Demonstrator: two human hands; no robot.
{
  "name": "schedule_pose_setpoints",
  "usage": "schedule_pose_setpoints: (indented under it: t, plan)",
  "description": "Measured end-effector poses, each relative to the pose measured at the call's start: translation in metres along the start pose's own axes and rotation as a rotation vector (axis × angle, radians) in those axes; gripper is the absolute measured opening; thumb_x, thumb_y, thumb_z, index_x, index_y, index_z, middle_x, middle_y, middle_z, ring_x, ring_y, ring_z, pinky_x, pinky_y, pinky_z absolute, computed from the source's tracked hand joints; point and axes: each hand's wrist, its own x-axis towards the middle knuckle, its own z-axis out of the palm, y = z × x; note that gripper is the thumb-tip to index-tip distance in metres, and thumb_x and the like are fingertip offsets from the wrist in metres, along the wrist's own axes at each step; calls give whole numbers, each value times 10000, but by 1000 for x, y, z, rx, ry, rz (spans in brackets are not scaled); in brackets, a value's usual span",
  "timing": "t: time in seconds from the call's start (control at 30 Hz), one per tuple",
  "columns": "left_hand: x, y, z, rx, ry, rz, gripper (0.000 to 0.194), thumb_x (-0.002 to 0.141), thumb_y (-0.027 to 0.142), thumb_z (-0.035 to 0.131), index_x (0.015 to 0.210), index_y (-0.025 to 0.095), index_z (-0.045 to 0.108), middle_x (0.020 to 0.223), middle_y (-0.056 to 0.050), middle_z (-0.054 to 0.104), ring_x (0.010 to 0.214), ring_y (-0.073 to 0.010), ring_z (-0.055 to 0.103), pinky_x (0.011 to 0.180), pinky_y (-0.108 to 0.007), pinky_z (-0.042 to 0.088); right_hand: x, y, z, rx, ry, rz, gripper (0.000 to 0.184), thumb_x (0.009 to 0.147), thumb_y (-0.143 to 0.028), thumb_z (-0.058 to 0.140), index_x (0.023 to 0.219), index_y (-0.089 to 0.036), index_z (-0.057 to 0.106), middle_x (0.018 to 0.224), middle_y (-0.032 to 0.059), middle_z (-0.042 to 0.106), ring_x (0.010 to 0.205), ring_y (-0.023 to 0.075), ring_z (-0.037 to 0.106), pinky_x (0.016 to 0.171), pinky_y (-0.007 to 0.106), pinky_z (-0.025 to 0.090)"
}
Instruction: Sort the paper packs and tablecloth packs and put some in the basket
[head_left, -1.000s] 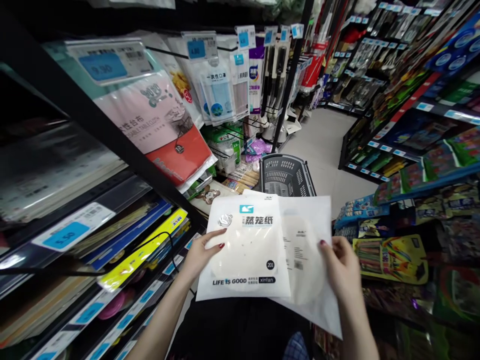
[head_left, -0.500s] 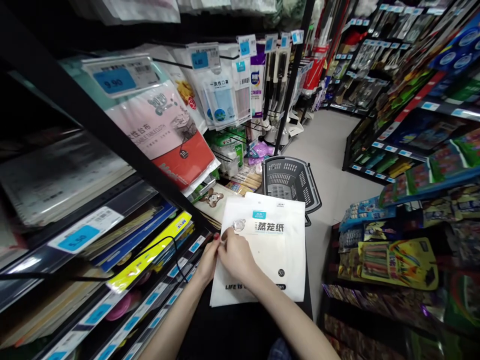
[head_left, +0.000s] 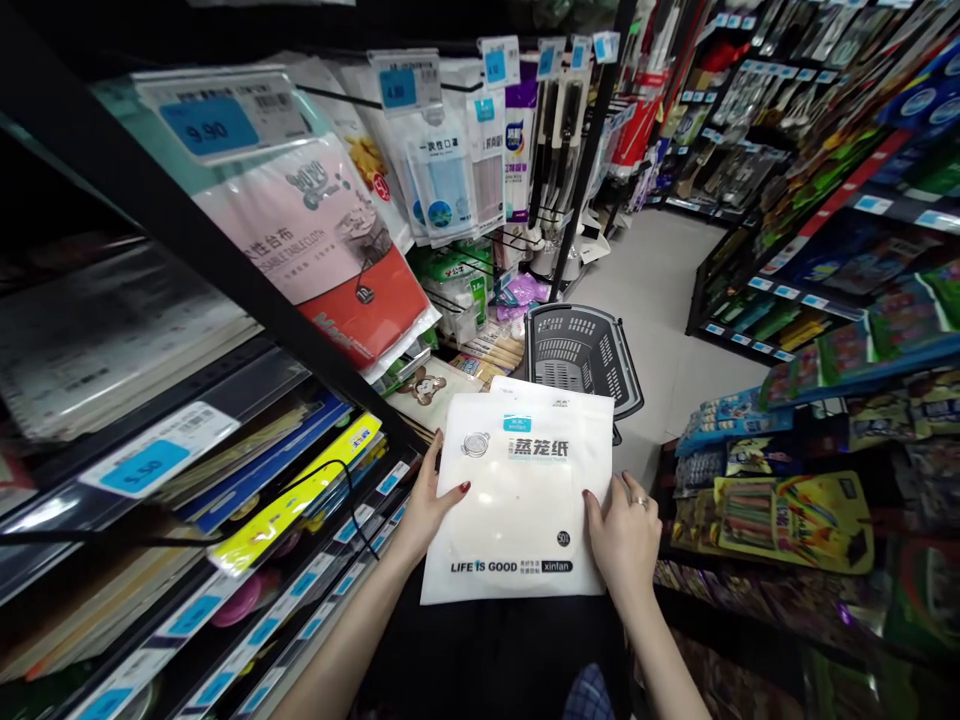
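Observation:
A flat white packet of steamer paper [head_left: 517, 500] lies before me at waist height, its printed face up. Behind its top edge another white packet [head_left: 555, 388] shows in part. My left hand [head_left: 431, 500] grips the packet's left edge, thumb on the face and the other fingers along the side, partly hidden. At the right edge is my right hand [head_left: 628, 525], thumb touching the packet and the fingers apart from the thumb, slightly bent beyond the edge. A ring is on one of its fingers.
A grey shopping basket [head_left: 626, 375] stands on the floor beyond the packets. To the left is a shelf rack with packaged tablecloths [head_left: 322, 260] and price tags; face-mask packs [head_left: 442, 180] hang further along. Snack bags [head_left: 795, 520] fill the right-hand shelves.
My right hand has moved from the packet's left side, beside my left hand, across to its right edge. My left thumb now lies on the packet's face, and the print is uncovered.

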Motion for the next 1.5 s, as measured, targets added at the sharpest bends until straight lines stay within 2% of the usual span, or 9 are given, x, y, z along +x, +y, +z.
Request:
schedule_pose_setpoints:
  t: [0.3, 0.5, 0.7, 0.87, 1.03, 1.13, 1.27, 1.4, 1.5]
  plan:
    - [1, -3, -7, 297, -44, -15, 397, 703, 316, 565, 1073, 173, 570, 1198, -97, 529, 1118, -272, 459, 951, -398, 322, -5, -4, 3, 161, 99, 140, 377, 780, -406, 430, 1027, -141, 532, 1101, 153, 516, 985, 309, 428, 768, 406, 313]
    - [2, -6, -8, 259, -55, -56, 378, 693, 324, 577, 1035, 165, 591, 1162, -101, 556, 1066, -281, 502, 901, -386, 368, 15, 16, 1, 570, -242, 156, 291, 745, -445, 433, 647, -176, 484, 539, -3, 466, 529, 157, 423, 518, 262, 304]
    - [3, -9, -10, 235, -48, -95, 334, 677, 324, 582, 968, 167, 630, 1113, -88, 594, 1004, -281, 544, 852, -376, 406, 16, 31, -84, 1184, -176, 303, 295, 632, -381, 596, 825, -160, 571, 693, 25, 581, 608, 167, 511, 535, 248, 382]
    - [2, -6, -8, 209, -54, -122, 391, 676, 362, 585, 1007, 156, 613, 1110, -92, 594, 1022, -285, 531, 852, -377, 409, 6, -26, -140, 1100, -291, -18, 152, 742, -314, 519, 782, -175, 565, 641, 1, 544, 602, 138, 492, 524, 219, 367]
    - [1, -10, -9, -44, -16, -142, 538, 759, 545, 396, 964, 106, 630, 1031, -120, 628, 990, -267, 549, 867, -366, 400, 5, -127, -68, 650, -369, -265, 135, 770, -209, 431, 670, -171, 514, 560, -6, 505, 519, 125, 442, 500, 228, 297]
    - [1, -12, -9, -131, 36, -150, 537, 709, 557, 478, 928, 90, 629, 937, -123, 656, 902, -269, 586, 804, -365, 437, -3, -150, -20, 605, -465, -423, 126, 796, -205, 415, 744, -167, 522, 666, 25, 567, 599, 144, 503, 543, 238, 335]
    - [1, -8, -7, -57, -49, -202, 460, 616, 342, 677, 999, 106, 579, 956, -118, 651, 897, -283, 591, 775, -371, 452, -7, -113, 0, 582, -290, -476, 184, 840, -216, 365, 894, -160, 532, 852, 75, 584, 820, 188, 512, 695, 290, 389]
    - [0, -3, -4, 20, -47, -148, 586, 605, 301, 687, 1128, 141, 477, 1114, -131, 580, 1004, -308, 540, 796, -402, 450, 8, -41, 0, 287, 66, -203, 301, 804, -302, 438, 1021, -111, 521, 1053, 150, 522, 994, 275, 422, 816, 399, 339]
    - [0, -3, -2, 2, -31, -93, 773, 615, 288, 680, 1278, 182, 296, 1192, -139, 522, 1074, -308, 493, 818, -415, 443, 19, 0, 3, 123, 55, -6, 359, 802, -337, 436, 1047, -87, 516, 996, 157, 548, 928, 283, 458, 769, 387, 345]
